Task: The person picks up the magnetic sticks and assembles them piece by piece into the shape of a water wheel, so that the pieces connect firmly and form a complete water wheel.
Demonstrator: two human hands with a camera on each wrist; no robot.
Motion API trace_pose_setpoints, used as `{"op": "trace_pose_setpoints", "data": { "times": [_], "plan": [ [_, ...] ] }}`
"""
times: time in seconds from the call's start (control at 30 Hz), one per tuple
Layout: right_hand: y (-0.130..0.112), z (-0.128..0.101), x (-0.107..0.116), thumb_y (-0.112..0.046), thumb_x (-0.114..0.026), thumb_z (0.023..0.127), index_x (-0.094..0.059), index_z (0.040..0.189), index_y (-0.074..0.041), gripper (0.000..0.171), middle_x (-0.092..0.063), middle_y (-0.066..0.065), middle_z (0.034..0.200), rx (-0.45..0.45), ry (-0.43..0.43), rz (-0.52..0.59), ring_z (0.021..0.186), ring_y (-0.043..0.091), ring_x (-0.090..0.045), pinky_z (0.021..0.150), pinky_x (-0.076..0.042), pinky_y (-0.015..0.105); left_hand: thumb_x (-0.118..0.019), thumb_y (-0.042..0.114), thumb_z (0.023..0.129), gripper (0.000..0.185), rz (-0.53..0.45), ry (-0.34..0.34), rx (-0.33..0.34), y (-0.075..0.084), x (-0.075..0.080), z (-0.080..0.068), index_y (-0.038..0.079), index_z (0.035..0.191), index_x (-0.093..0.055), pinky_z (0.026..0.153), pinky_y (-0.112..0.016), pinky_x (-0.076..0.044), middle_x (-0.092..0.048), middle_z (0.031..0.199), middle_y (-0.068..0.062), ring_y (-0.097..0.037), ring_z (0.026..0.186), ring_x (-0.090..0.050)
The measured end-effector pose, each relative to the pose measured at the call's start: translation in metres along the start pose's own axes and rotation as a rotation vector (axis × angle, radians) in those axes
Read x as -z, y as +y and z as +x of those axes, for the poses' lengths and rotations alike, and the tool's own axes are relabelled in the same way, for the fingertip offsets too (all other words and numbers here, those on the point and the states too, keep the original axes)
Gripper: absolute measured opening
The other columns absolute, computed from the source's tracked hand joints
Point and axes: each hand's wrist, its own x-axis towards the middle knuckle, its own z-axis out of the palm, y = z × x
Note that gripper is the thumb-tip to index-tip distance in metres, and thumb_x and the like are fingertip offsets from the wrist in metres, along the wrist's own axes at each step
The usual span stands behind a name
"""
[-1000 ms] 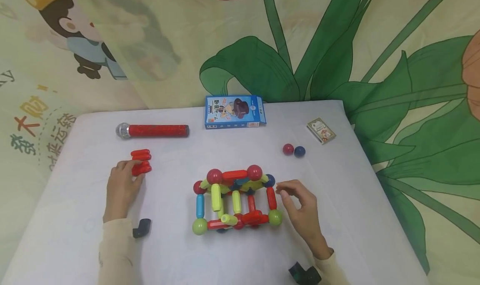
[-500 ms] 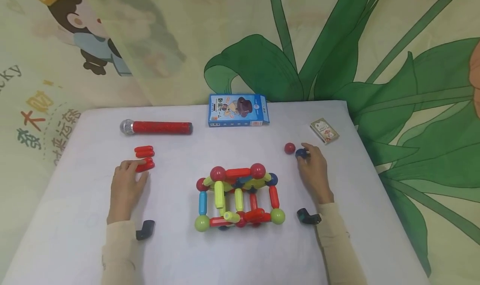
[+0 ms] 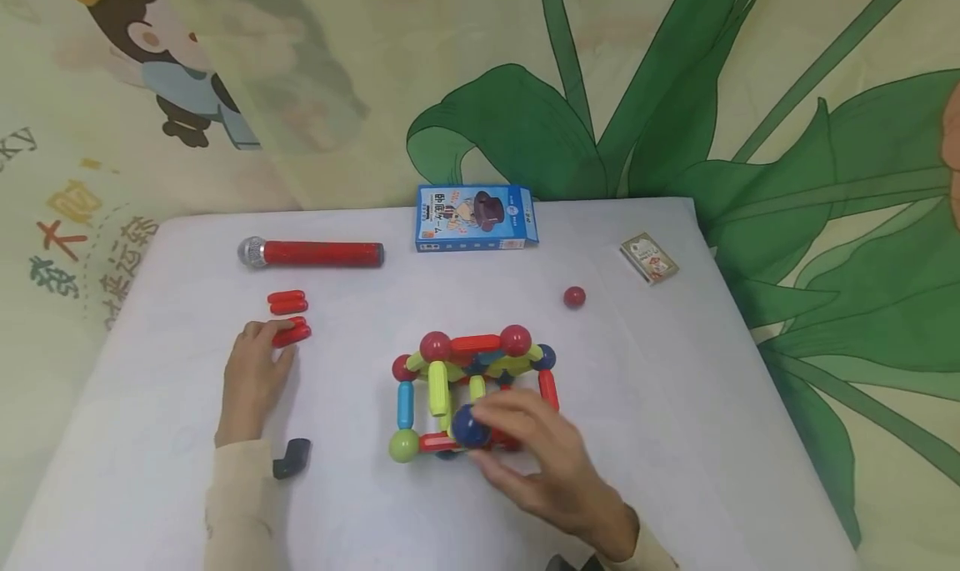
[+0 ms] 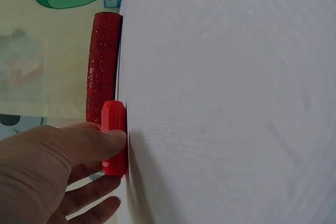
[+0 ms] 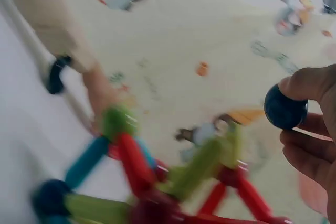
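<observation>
My right hand (image 3: pixel 543 463) pinches a dark blue ball (image 3: pixel 470 427) between thumb and fingers, in front of a built frame of coloured rods and balls (image 3: pixel 474 345). The right wrist view shows the ball (image 5: pixel 285 107) at the fingertips, apart from the blurred frame (image 5: pixel 139 166). Over at the left, my left hand (image 3: pixel 252 375) holds thumb and fingers about short red rods (image 3: pixel 292 336) lying on the table. The left wrist view has the thumb across a red rod (image 4: pixel 114 114), other fingers behind it. The frame's lower right part is hidden behind my right hand.
Two more red rods (image 3: pixel 288 303) lie beyond my left hand. Along the back are a red microphone (image 3: pixel 322 253), a blue box (image 3: pixel 474 218) and a small card box (image 3: pixel 649 257). A red ball (image 3: pixel 574 297) sits right of centre on the white table (image 3: pixel 360 521).
My right hand went right to the dark blue ball beside the red one, took it, and brought it left and nearer, before the frame. My left hand stays at the red rods.
</observation>
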Motion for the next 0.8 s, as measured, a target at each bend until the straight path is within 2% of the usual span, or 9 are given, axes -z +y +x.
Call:
{"op": "trace_pose_setpoints", "data": {
  "times": [0.1,0.2,0.37,0.43,0.5,0.57,0.67,0.73,0.8],
  "plan": [
    [-0.010,-0.002,-0.017,-0.020,-0.068,0.089,-0.057,0.124,-0.005,0.039,-0.059,0.007,0.113,-0.018,-0.108,-0.031,0.100,0.014,-0.058,0.082,-0.051,0.014,-0.066,0.001,0.087,0.048,0.009,-0.007,-0.011,0.001,0.000,0.000,-0.001,0.131,-0.049,0.096,-0.059,-0.043,-0.046,0.122,-0.027,-0.044,0.111,-0.045],
    [-0.008,-0.005,-0.026,-0.019,-0.072,0.087,-0.057,0.125,-0.008,0.043,-0.059,0.004,0.113,-0.052,-0.152,-0.086,0.099,0.012,-0.058,0.078,-0.050,0.010,-0.066,0.000,0.086,0.046,0.024,-0.004,-0.024,0.000,0.000,0.001,-0.001,0.129,-0.050,0.092,-0.058,-0.045,-0.049,0.117,-0.026,-0.043,0.106,-0.047],
    [-0.005,-0.007,-0.027,-0.022,-0.074,0.085,-0.056,0.128,-0.010,0.048,-0.059,0.003,0.114,-0.080,-0.178,-0.117,0.099,0.012,-0.057,0.078,-0.049,0.010,-0.067,0.000,0.086,0.043,0.008,0.014,-0.052,-0.003,-0.002,0.001,0.001,0.126,-0.051,0.086,-0.056,-0.047,-0.054,0.109,-0.023,-0.040,0.099,-0.049],
    [-0.005,-0.007,-0.025,-0.023,-0.073,0.085,-0.055,0.128,-0.010,0.048,-0.059,0.003,0.114,-0.095,-0.169,-0.104,0.101,0.012,-0.057,0.081,-0.050,0.013,-0.066,0.000,0.086,0.042,-0.037,0.044,-0.065,-0.001,-0.002,-0.002,0.002,0.126,-0.052,0.087,-0.054,-0.047,-0.056,0.110,-0.022,-0.038,0.100,-0.051],
    [-0.004,-0.007,-0.020,-0.023,-0.071,0.087,-0.055,0.127,-0.007,0.047,-0.059,0.005,0.114,-0.113,-0.131,-0.072,0.102,0.014,-0.058,0.085,-0.051,0.016,-0.068,0.000,0.086,0.044,-0.117,0.095,-0.084,0.007,0.001,-0.008,0.004,0.127,-0.053,0.088,-0.043,-0.050,-0.059,0.113,-0.019,-0.033,0.100,-0.055],
    [-0.002,-0.005,-0.014,-0.023,-0.068,0.089,-0.054,0.126,-0.003,0.044,-0.060,0.008,0.114,-0.135,-0.064,-0.035,0.104,0.017,-0.058,0.089,-0.050,0.019,-0.069,0.000,0.085,0.045,-0.243,0.157,-0.129,0.024,0.006,-0.016,0.005,0.127,-0.055,0.089,-0.028,-0.049,-0.062,0.114,-0.016,-0.025,0.099,-0.057],
    [0.006,0.004,-0.005,-0.021,-0.064,0.092,-0.052,0.125,0.003,0.042,-0.061,0.013,0.114,-0.162,0.053,0.029,0.104,0.021,-0.061,0.089,-0.051,0.022,-0.072,-0.002,0.081,0.047,-0.432,0.209,-0.278,0.065,0.015,-0.030,0.005,0.125,-0.058,0.084,-0.009,-0.043,-0.066,0.113,-0.011,-0.013,0.095,-0.059],
    [0.012,0.011,-0.002,-0.015,-0.065,0.091,-0.051,0.127,0.004,0.042,-0.061,0.015,0.115,-0.190,0.096,0.074,0.104,0.022,-0.062,0.090,-0.052,0.025,-0.074,-0.004,0.079,0.048,-0.528,0.197,-0.420,0.097,0.019,-0.040,0.004,0.123,-0.059,0.084,-0.007,-0.043,-0.066,0.112,-0.009,-0.009,0.094,-0.060],
    [0.017,0.017,-0.001,-0.003,-0.067,0.087,-0.049,0.129,0.004,0.045,-0.061,0.016,0.117,-0.219,0.115,0.130,0.104,0.024,-0.064,0.089,-0.053,0.030,-0.076,-0.005,0.076,0.050,-0.589,0.150,-0.564,0.124,0.019,-0.049,0.004,0.122,-0.060,0.085,-0.011,-0.046,-0.067,0.112,-0.006,-0.009,0.095,-0.061]
  ]
}}
